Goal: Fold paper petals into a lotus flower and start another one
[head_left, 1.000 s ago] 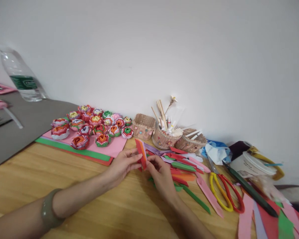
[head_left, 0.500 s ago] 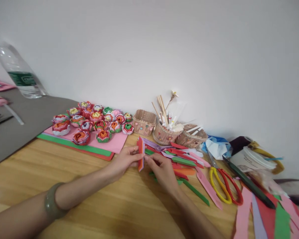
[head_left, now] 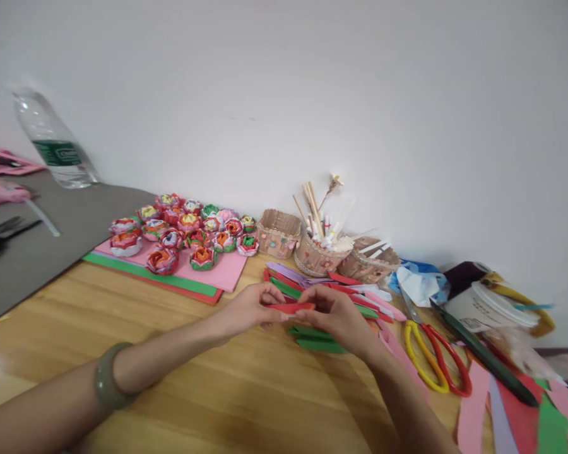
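"Grip?"
"Left hand (head_left: 246, 309), right hand (head_left: 343, 318): fingertips pinched closed on red paper (head_left: 291, 308), over bench (head_left: 208, 391), towards back edge."
"Risk?"
"Perhaps crumpling or slipping, from uneven finger pressure."

The wooden counter (head_left: 194, 391) bears paper flowers (head_left: 189, 230) on stacked coloured sheets (head_left: 227, 268) along its back edge, scissors (head_left: 435, 359) and paper strips (head_left: 473, 403) toward its right.

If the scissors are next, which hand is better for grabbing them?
Probably the right hand. It is nearer the scissors, which lie on its side. The left hand is farther away. Both hands hold the red paper, so the right would let go first.
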A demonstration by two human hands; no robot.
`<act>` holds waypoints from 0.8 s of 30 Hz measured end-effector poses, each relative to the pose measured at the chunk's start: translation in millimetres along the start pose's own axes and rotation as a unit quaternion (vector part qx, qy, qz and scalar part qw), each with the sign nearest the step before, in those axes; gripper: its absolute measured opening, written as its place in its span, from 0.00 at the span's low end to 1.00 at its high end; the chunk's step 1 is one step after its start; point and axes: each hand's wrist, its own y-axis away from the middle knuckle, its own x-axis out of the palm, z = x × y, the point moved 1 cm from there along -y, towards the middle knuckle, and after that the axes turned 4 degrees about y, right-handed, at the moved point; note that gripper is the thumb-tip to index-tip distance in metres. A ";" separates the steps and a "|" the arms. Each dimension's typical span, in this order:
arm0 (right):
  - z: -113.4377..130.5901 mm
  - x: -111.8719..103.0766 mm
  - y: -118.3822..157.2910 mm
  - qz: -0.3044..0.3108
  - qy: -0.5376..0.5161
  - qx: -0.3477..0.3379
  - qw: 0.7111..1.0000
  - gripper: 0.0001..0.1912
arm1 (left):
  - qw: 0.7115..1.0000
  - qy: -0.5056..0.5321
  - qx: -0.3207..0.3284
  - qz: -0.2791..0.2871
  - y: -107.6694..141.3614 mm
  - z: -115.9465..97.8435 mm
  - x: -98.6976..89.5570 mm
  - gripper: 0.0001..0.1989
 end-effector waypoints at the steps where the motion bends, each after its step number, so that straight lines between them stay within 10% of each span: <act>1: 1.1 -3.0 1.4 0.015 0.007 0.007 1.000 0.08 | 1.000 -0.002 0.007 -0.014 -0.3 -0.6 0.5 0.13; 14: -2.7 13.1 1.0 0.129 0.005 0.027 0.991 0.14 | 0.977 0.147 0.121 -0.094 -5.3 0.7 -5.4 0.14; 24: 2.1 38.0 6.6 0.017 0.199 -0.050 0.979 0.15 | 0.979 0.117 0.116 -0.122 -5.5 0.6 -6.0 0.13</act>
